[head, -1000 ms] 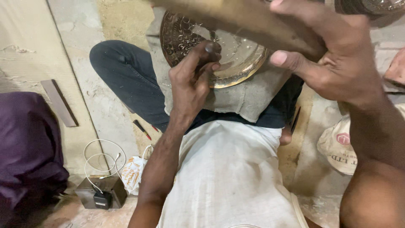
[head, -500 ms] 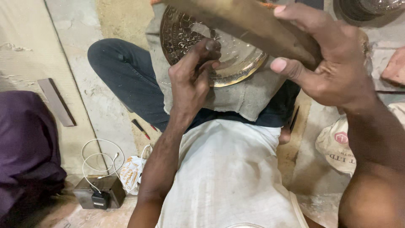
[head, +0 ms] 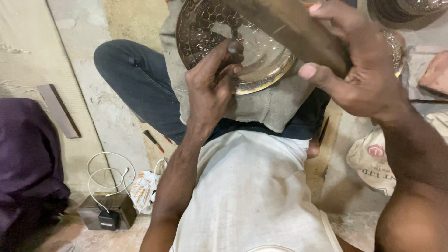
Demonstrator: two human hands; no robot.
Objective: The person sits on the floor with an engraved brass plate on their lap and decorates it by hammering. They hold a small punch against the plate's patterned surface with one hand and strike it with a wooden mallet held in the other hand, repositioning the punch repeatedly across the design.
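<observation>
Left hand [head: 212,88], centre of the frame: fingers pressed together around a thin dark metal punch [head: 232,47], pinching it upright with its lower tip on the embossed metal plate [head: 205,28].

Right hand [head: 361,70], upper right of the frame: fingers wrapped tight around a thick wooden mallet handle [head: 289,25], which slants up toward the top centre of the frame, above the plate. The mallet head is out of view.

The plate lies at the top centre of the frame, resting on a grey cloth [head: 270,105] spread over the person's lap. Its rim carries a raised pattern; the middle is smooth and shiny.

Surroundings: dark trouser leg [head: 135,84] at upper left; white shirt [head: 247,196] at lower centre; 1 small black box [head: 107,212] with a white cable [head: 109,172] at lower left on the floor; purple cloth [head: 28,163] at the left edge; printed white sack [head: 373,161] at right.
</observation>
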